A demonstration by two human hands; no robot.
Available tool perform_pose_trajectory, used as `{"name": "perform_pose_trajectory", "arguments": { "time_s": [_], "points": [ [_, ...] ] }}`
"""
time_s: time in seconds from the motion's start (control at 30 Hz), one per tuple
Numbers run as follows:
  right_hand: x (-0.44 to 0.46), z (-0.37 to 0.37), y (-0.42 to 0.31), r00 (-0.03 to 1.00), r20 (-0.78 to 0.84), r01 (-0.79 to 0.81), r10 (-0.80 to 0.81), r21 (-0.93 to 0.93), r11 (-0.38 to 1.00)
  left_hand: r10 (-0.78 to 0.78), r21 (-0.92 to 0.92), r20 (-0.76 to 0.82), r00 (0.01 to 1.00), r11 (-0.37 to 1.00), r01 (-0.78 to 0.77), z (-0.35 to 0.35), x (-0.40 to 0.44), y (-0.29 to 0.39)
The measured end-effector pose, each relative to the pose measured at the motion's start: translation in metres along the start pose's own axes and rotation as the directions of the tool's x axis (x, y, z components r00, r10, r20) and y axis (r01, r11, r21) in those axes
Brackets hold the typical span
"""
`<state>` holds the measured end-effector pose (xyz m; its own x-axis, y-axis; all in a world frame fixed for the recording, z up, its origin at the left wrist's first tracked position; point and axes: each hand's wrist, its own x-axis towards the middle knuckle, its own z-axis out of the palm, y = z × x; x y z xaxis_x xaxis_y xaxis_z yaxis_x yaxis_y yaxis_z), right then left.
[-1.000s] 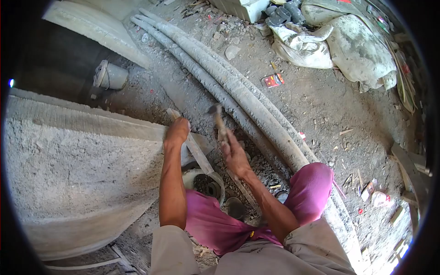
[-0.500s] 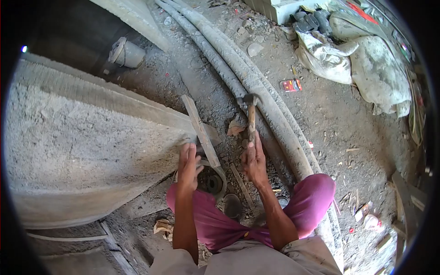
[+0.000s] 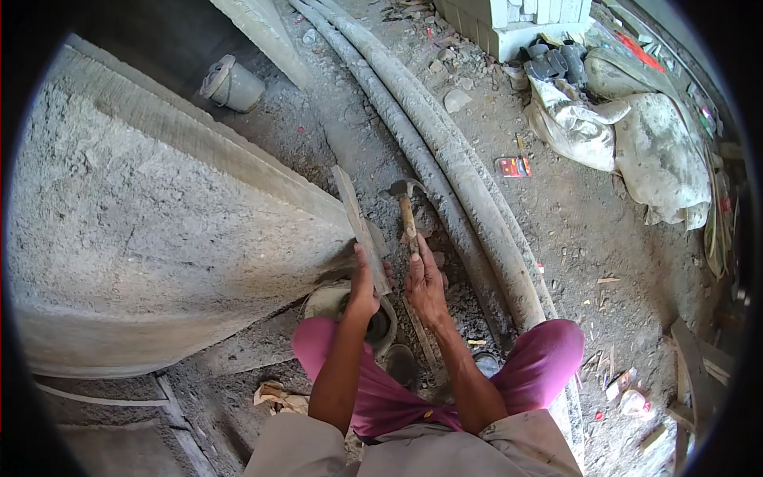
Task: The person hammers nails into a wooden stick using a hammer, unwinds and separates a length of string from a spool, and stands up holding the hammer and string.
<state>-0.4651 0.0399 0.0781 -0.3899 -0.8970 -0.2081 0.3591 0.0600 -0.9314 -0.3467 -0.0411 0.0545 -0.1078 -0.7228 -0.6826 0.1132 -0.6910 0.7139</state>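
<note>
My right hand [image 3: 427, 290] is wrapped round the wooden handle of a claw hammer [image 3: 407, 208], whose dark metal head points away from me. Just left of it, my left hand [image 3: 366, 286] is closed on the lower part of a flat wooden strip [image 3: 359, 230]; some of its fingers are hidden behind the wood. The strip slants up and to the left, beside the corner of the concrete slab. Below my left hand is a round bucket [image 3: 323, 305] with dark coiled material inside, partly covered by my forearm and knee.
A large rough concrete slab [image 3: 175, 230] fills the left side. Long dusty pipes [image 3: 453, 171] curve along the ground on the right. Farther off are a lidded bucket [image 3: 239, 87], white sacks [image 3: 660, 151], a red packet [image 3: 513, 167] and wood scraps [image 3: 699, 358].
My left hand, off the strip half a second ago, now holds its lower end. The hammer has shifted left, closer to the strip. The view has turned slightly.
</note>
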Motion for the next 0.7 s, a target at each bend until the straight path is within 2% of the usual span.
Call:
{"name": "perform_pose_trajectory", "arguments": {
  "time_s": [0.1, 0.2, 0.27, 0.3, 0.33, 0.43, 0.47, 0.5, 0.53, 0.63, 0.7],
  "points": [
    [0.004, 0.003, 0.01, 0.999, -0.019, 0.04, -0.039, 0.019, 0.999, 0.026, -0.018, -0.021, 0.999, 1.0, -0.026, 0.004, 0.001, -0.003],
    [0.004, -0.014, -0.002, 0.998, 0.046, -0.045, 0.053, -0.16, 0.986, 0.033, -0.041, -0.029, 0.999, 0.999, -0.034, 0.008, 0.002, -0.005],
    [0.001, -0.021, -0.017, 0.993, 0.02, -0.113, 0.112, 0.015, 0.994, 0.019, -0.056, -0.05, 0.999, 0.998, -0.022, 0.011, 0.006, -0.005],
    [0.003, -0.019, -0.025, 0.993, 0.023, -0.113, 0.113, 0.009, 0.994, 0.027, -0.039, -0.077, 0.997, 0.999, -0.03, 0.012, 0.006, -0.005],
    [0.005, -0.016, -0.033, 0.991, -0.113, -0.059, 0.074, 0.135, 0.989, 0.032, -0.019, -0.107, 0.994, 0.999, -0.034, 0.012, 0.003, -0.006],
    [0.013, -0.009, -0.021, 0.951, -0.3, 0.004, 0.076, 0.257, 0.966, 0.035, -0.033, -0.126, 0.991, 0.999, -0.04, 0.016, -0.001, -0.004],
    [0.025, -0.006, 0.012, 0.935, -0.277, 0.196, -0.22, -0.113, 0.974, 0.034, -0.027, -0.116, 0.993, 0.999, -0.038, 0.015, 0.001, -0.004],
    [0.017, -0.006, 0.001, 0.989, -0.096, 0.089, -0.109, -0.194, 0.977, 0.038, -0.025, -0.098, 0.994, 0.999, -0.041, 0.011, 0.005, -0.006],
    [0.008, -0.006, -0.011, 0.996, 0.089, 0.02, 0.008, -0.306, 0.952, 0.041, -0.02, -0.081, 0.996, 0.999, -0.043, 0.011, 0.005, -0.007],
    [0.008, -0.021, -0.029, 0.994, 0.094, 0.089, -0.062, -0.324, 0.942, 0.042, -0.05, -0.054, 0.998, 0.998, -0.044, 0.011, 0.003, -0.006],
    [0.014, -0.022, -0.03, 0.998, 0.05, 0.04, -0.032, -0.162, 0.986, 0.033, -0.061, -0.073, 0.997, 0.997, -0.038, 0.012, 0.003, -0.005]
  ]
}}
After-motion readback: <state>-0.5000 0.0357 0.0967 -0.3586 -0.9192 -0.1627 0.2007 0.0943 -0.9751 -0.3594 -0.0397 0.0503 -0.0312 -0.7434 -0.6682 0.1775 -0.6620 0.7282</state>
